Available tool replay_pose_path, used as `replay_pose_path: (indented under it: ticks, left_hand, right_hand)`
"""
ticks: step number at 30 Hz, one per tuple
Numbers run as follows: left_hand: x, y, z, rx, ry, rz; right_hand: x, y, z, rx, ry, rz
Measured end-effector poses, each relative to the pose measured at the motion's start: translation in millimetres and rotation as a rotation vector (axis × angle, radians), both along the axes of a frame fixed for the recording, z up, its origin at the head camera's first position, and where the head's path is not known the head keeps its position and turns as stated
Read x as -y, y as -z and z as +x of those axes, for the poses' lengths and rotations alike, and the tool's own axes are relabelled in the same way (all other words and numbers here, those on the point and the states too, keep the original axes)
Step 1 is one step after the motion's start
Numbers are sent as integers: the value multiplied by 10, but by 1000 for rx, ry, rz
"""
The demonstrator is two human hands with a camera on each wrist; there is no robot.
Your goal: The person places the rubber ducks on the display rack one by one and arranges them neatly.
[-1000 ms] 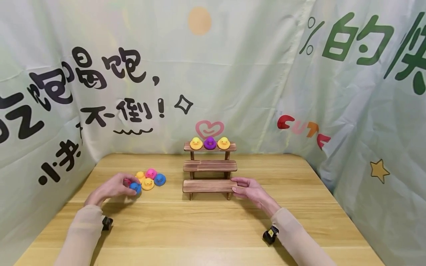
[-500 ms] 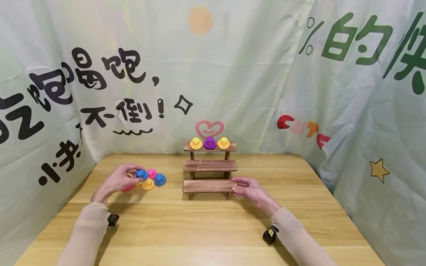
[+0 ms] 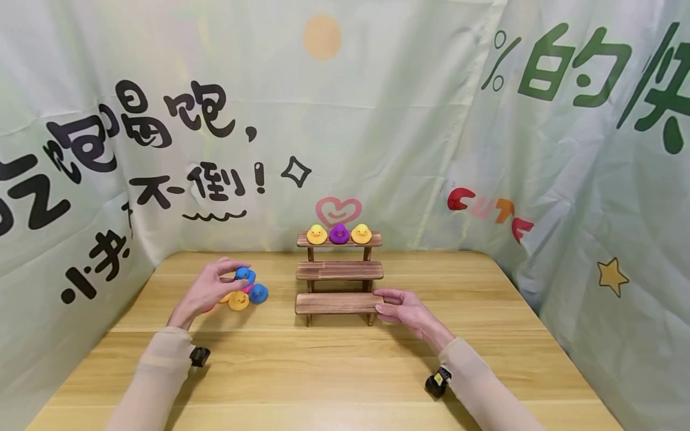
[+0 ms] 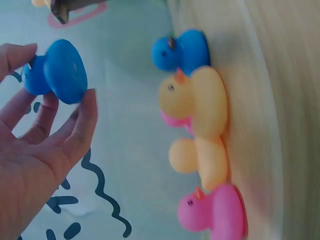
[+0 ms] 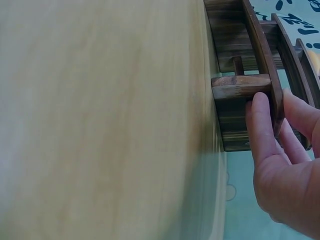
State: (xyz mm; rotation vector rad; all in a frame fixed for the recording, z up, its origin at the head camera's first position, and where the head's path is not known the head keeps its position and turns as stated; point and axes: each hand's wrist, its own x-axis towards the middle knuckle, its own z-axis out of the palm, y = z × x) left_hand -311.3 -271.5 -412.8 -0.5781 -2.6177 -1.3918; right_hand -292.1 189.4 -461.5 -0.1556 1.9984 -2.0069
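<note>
Pinched between the fingertips and thumb of my left hand (image 3: 210,290) is a blue rubber duck (image 4: 66,72), raised above the others. Below it on the table sit another blue duck (image 4: 182,51), a yellow duck (image 4: 210,102), a second yellow one (image 4: 212,160) and a pink duck (image 4: 227,212); one more pink duck (image 4: 175,120) is mostly hidden. My right hand (image 3: 406,311) grips the right end of the lowest step of a three-tier wooden stand (image 3: 338,304), thumb and fingers on either side of the board (image 5: 262,55).
On the stand's top step, a purple duck (image 3: 339,234) sits between two yellow ducks (image 3: 317,234). The middle step (image 3: 339,270) is bare. The stand is on a wooden table (image 3: 323,371), before a printed cloth backdrop (image 3: 388,120).
My left hand has lifted the blue duck from the group's near left side and carried it up and to the right, over the other ducks. The right hand stays on the stand.
</note>
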Motion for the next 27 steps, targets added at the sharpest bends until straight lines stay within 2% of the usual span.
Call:
replay_pose_path:
  ticks: [10, 15, 20, 24, 27]
  left_hand:
    - [-243, -48, -12, 32, -15, 125]
    - [-404, -26, -24, 2, -17, 172]
    - [-551, 20, -40, -38, 15, 220]
    - [-664, 31, -56, -27, 58, 263]
    - [-737, 39, -66, -22, 67, 286]
  right_hand:
    - [-2, -15, 25, 4, 0, -1]
    - [-7, -26, 28, 4, 8, -4]
    - [-9, -35, 32, 7, 8, 3]
    - [-5, -38, 33, 6, 10, 5]
    - [3, -30, 26, 9, 14, 4]
